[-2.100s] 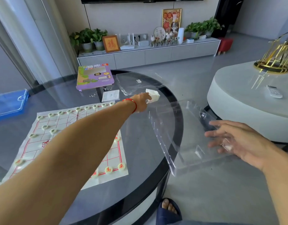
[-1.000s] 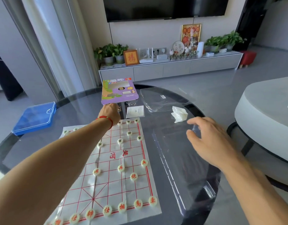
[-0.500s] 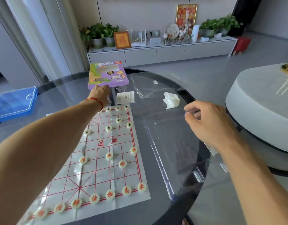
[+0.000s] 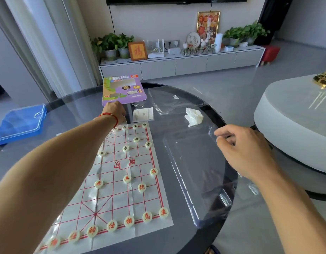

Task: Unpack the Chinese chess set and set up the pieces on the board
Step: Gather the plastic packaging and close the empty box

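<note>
Pinching the far right corner of the clear plastic tray [image 4: 199, 173] between thumb and curled fingers, the right hand [image 4: 244, 149] holds that tray over the right part of the round glass table [image 4: 76, 103], its near right end passing beyond the table's dark rim; left hand [image 4: 115, 111], wearing a red string bracelet [image 4: 110, 116], reaches across the table with fingers curled at the near edge of the purple chess set box [image 4: 122, 89], which is tilted with its near edge raised; whether it truly grips the box or only touches it cannot be told; paper chessboard [image 4: 121, 180] lies flat on the table left of the tray, the cream pieces [image 4: 129, 221] with red characters ranged along its near rows and those with dark characters along its far rows; beyond the board lie a small printed leaflet [image 4: 143, 114], a crumpled white tissue [image 4: 193, 117] and a clear plastic bag [image 4: 169, 99]; blue plastic case [image 4: 19, 123] rests at the table's far left.
</note>
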### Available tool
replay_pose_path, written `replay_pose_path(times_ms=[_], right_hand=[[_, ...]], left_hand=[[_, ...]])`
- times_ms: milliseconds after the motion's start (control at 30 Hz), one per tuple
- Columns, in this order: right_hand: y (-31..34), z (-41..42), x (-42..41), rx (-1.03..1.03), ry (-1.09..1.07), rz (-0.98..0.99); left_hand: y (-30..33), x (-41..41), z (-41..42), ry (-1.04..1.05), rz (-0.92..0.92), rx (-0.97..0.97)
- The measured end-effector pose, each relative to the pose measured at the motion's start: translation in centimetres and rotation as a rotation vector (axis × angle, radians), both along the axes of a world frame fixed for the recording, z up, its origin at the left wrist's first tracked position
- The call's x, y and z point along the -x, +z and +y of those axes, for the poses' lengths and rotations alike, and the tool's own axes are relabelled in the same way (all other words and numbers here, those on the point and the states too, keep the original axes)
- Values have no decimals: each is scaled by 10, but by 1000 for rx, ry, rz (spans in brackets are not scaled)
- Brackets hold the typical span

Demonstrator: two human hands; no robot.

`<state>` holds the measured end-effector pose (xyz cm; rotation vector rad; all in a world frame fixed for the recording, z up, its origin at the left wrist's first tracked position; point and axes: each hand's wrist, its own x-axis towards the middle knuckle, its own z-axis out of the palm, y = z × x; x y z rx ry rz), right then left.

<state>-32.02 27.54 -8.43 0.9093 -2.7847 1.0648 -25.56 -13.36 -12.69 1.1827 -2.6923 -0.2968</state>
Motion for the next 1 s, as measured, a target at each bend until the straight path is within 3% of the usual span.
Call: replay_pose_path(times_ms=[267,467,667,767,1000], right_hand=[[1,-6,5,-22,19,18],[3,-2,6,-29,14,28],[5,-5,2,-30,13,5],[7,-5,-3,5,20,-25],[7,14,-10,-85,-86,-72]], left_hand=[[5,12,-8,-20,-40,23],[24,3,2,35,149,91],[78,-21,47,-111,392,39],[100,-35,82,-235,487,-80],[98,-75,205,-565,480,-325]])
